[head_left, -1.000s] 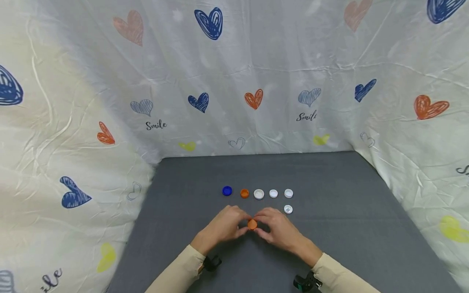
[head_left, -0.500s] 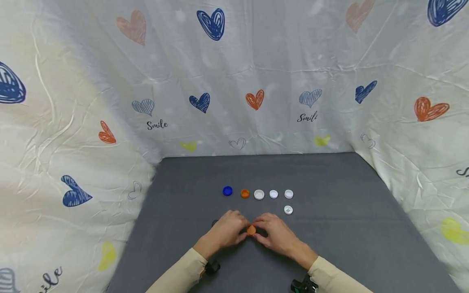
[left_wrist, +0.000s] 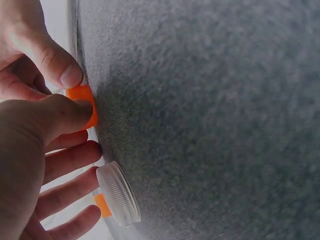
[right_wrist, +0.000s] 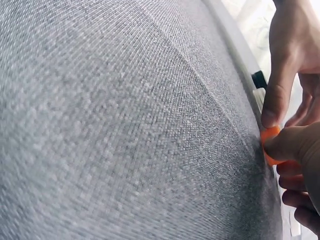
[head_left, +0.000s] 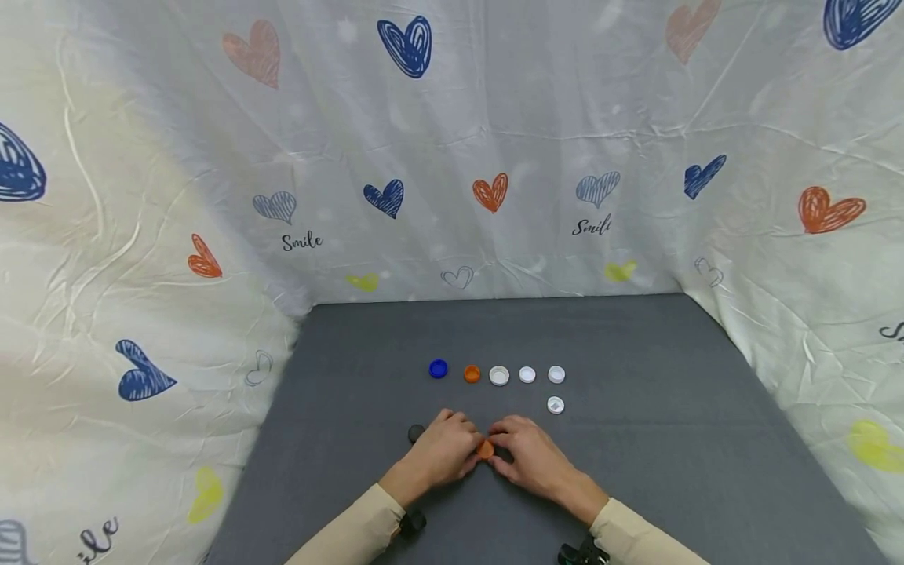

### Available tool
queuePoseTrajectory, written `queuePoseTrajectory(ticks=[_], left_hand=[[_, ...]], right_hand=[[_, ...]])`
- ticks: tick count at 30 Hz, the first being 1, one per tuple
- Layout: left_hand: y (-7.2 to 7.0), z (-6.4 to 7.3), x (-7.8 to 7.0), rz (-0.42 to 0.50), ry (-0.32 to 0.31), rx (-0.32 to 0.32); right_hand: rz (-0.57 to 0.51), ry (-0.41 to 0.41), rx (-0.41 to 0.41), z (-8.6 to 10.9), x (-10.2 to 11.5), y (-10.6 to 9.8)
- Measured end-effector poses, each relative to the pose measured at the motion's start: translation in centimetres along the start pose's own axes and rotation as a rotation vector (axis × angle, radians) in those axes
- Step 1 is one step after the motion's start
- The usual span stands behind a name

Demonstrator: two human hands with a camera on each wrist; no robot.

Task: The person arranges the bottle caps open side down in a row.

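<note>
An orange bottle cap (head_left: 485,450) is low over the grey cloth between my two hands. My left hand (head_left: 443,449) pinches it from the left, its thumb pressed on the cap in the left wrist view. From the other side my right hand (head_left: 531,457) pinches the same orange cap (right_wrist: 270,142) with thumb and fingers. The left hand's remaining fingers spread out beside a white ribbed cap (left_wrist: 117,194), with another orange cap (left_wrist: 103,205) partly hidden behind it. Just beyond the left hand lies a dark round cap (head_left: 416,432).
Farther back, a row holds a blue cap (head_left: 438,369), an orange cap (head_left: 472,373) and several white caps (head_left: 499,376). One more white cap (head_left: 555,405) lies in front of the row's right end. A patterned curtain (head_left: 452,235) rises behind the grey table (head_left: 636,353).
Both hands have drawn the orange cap a little toward the body. The dark cap, hidden behind the left hand before, now shows. The caps in the row stay put.
</note>
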State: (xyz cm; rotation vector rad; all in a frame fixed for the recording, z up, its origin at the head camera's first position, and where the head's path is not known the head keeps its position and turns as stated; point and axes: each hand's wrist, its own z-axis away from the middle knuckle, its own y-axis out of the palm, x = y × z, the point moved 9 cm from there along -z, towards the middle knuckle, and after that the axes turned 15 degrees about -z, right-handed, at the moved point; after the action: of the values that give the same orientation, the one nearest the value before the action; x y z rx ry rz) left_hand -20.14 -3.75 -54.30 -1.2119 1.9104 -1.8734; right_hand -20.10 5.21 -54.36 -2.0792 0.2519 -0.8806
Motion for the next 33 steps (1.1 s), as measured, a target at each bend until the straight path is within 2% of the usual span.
queuePoseTrajectory(ticks=[7, 13, 18, 24, 28, 33], left_hand=[[-0.2, -0.2, 0.1, -0.015, -0.018, 0.001], [-0.7, -1.0, 1.1, 0.006, -0.051, 0.033], [-1.8, -2.7, 2.2, 0.024, -0.080, 0.022], [-3.4, -5.6, 3.0, 0.045, -0.120, -0.017], [-3.7, -7.1, 3.1, 0.077, -0.133, 0.005], [-3.7, -8.2, 2.9, 0.135, -0.154, 0.026]], right_hand=[[-0.011, 0.055, 0.031, 0.1, -0.4, -0.4], [-0.021, 0.051, 0.011, 0.1, -0.8, -2.2], [0.029, 0.029, -0.059, 0.1, -1.4, -4.7], [0.079, 0.086, -0.104, 0.1, -3.1, -7.6], [0.090, 0.119, -0.120, 0.2, -4.1, -9.2], [0.114, 0.156, -0.122, 0.7, -5.5, -10.7]])
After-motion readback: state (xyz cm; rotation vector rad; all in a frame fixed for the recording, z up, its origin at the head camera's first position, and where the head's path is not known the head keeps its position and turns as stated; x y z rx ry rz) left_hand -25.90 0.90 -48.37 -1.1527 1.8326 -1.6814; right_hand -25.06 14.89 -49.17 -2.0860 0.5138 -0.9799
